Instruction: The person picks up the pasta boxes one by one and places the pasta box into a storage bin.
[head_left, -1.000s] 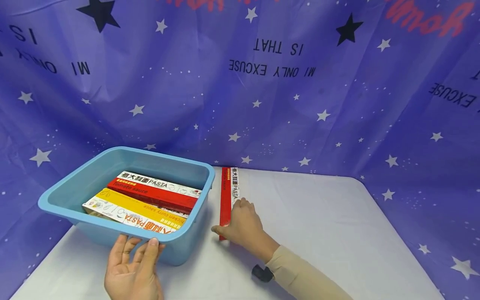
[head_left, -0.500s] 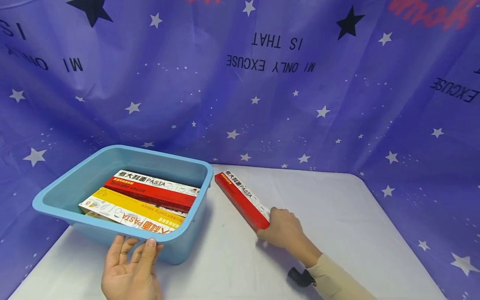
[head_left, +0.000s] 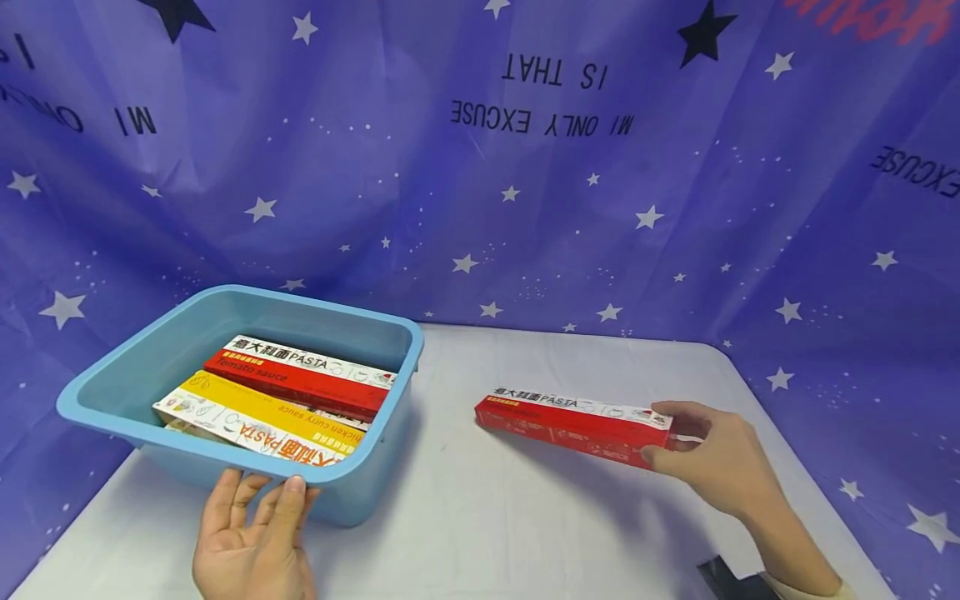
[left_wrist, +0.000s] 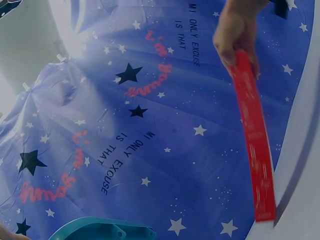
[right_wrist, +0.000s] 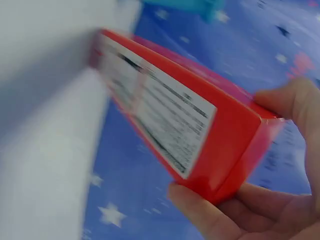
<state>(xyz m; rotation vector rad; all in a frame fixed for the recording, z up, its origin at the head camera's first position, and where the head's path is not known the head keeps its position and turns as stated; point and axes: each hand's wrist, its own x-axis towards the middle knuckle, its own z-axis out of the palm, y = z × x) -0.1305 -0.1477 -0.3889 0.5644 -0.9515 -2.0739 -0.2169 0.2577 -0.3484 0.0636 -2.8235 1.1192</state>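
Note:
A red and white pasta box (head_left: pixel 573 422) is gripped at its right end by my right hand (head_left: pixel 712 454); its shadow falls on the cloth below. In the right wrist view, thumb and fingers pinch the end of the box (right_wrist: pixel 190 120), and a white printed label shows on its side. At the left, my left hand (head_left: pixel 258 533) holds the near rim of a light blue plastic tub (head_left: pixel 97 400), thumb on the rim and fingers beneath. Inside the tub lie a red tomato sauce pasta box (head_left: pixel 300 379) and a yellow chicken curry pasta box (head_left: pixel 255 421).
A white cloth (head_left: pixel 465 525) covers the table. Behind it hangs a purple curtain (head_left: pixel 480 208) with stars and lettering, meeting the table's back edge. A black strap (head_left: pixel 735 579) sits at my right wrist.
My right hand has lifted the red pasta box off the table beside the tub, moved right with it and turned it from lengthwise to crosswise. The left hand keeps its hold on the rim.

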